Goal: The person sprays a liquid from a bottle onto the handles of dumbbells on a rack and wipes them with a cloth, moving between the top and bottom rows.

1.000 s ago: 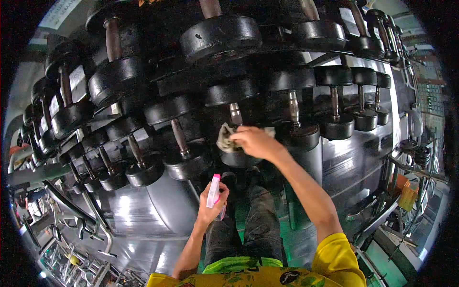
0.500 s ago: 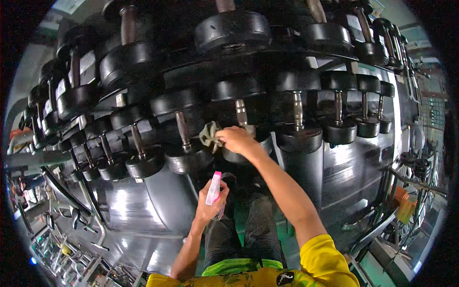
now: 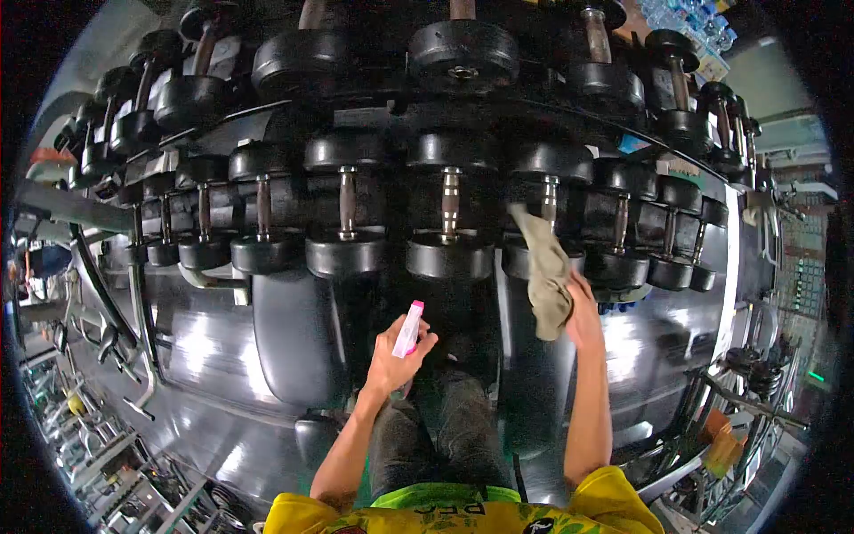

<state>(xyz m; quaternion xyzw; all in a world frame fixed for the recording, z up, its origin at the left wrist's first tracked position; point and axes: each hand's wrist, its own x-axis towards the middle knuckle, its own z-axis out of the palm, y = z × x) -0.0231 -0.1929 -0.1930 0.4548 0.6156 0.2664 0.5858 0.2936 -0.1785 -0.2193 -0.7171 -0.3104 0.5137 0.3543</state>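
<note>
My left hand (image 3: 391, 360) is closed around a spray bottle with a white and pink trigger head (image 3: 408, 331), held low in front of my legs. In my right hand (image 3: 583, 316) a grey-green cloth (image 3: 547, 276) is gripped, its upper end stretching up over the front of a black dumbbell (image 3: 553, 160) on the lower rack row. Beside that one, a dumbbell with a shiny worn handle (image 3: 451, 205) sits straight ahead of me. Another dumbbell (image 3: 347, 254) lies just left of it, above the spray head.
An upper row of larger dumbbells (image 3: 463, 53) runs across the top of the rack. Gym machines with metal frames (image 3: 111, 285) stand on the left. Weight plates (image 3: 761, 369) and a bar are at the right. Water bottles (image 3: 689, 22) show at the top right.
My right hand has moved right, from between two dumbbells to one farther right, and the cloth now hangs more spread out. My left hand still holds the spray bottle. The view has shifted right.
</note>
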